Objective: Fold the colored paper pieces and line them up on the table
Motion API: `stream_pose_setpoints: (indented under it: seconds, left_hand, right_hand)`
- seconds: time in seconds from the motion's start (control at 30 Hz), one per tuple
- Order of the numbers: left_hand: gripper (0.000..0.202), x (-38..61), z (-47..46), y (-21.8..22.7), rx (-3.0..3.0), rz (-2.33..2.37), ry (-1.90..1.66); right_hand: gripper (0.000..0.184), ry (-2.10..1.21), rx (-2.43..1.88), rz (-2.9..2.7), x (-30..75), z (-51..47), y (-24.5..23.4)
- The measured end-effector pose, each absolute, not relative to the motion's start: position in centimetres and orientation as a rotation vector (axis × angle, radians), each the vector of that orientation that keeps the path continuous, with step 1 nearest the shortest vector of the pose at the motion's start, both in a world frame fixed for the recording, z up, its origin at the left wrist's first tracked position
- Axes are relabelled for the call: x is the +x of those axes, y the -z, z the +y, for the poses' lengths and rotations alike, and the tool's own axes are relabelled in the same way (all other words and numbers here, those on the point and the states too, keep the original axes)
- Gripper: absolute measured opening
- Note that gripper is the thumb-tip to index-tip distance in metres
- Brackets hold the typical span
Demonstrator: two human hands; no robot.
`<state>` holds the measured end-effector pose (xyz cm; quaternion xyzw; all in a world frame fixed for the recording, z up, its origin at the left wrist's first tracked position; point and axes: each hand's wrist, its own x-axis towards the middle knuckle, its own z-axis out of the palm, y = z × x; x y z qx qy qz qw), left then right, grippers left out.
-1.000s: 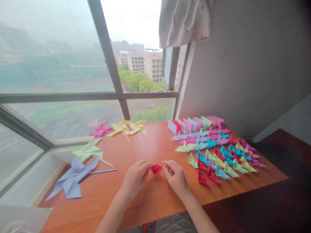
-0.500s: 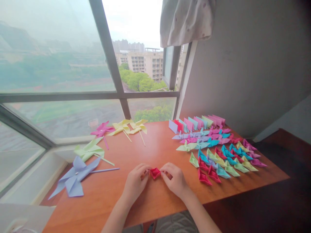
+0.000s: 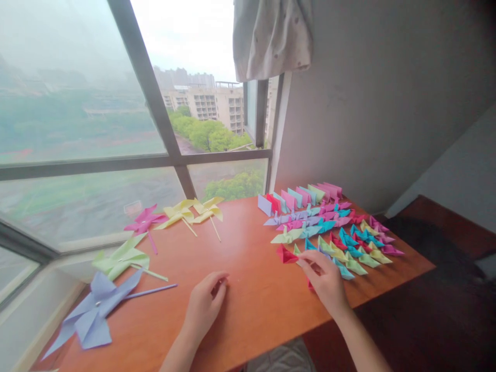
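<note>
While wooden surface (image 3: 248, 289) is carrying everything: window (image 3: 116, 129) standing behind; paper pinwheels (image 3: 116, 258) lying left; rows of colourful folded pieces (image 3: 333, 232) lying right. Left hand (image 3: 203, 307) resting on surface, fingers loosely curled, gripping nothing. Right hand (image 3: 325, 276) pinching red folded piece (image 3: 285, 254) at near-left edge of rows.
</note>
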<state>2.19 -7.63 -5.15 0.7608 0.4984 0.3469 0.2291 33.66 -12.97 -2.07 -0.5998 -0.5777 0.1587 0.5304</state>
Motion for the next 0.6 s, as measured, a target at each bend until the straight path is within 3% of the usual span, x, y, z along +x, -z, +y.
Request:
stream_pose_setpoints:
  seconds: [0.27, 0.6]
  left_hand:
    - [0.018, 1.9, -7.2, 5.9, 2.178, 1.332, -0.930]
    - [0.018, 1.8, -7.0, 6.0, 2.232, 1.320, -0.930]
  right_hand:
    - [0.023, 0.218, -1.847, -1.093, 55.4, -15.8, 1.2]
    - [0.010, 0.183, -2.309, -0.749, 68.4, -17.3, 4.8]
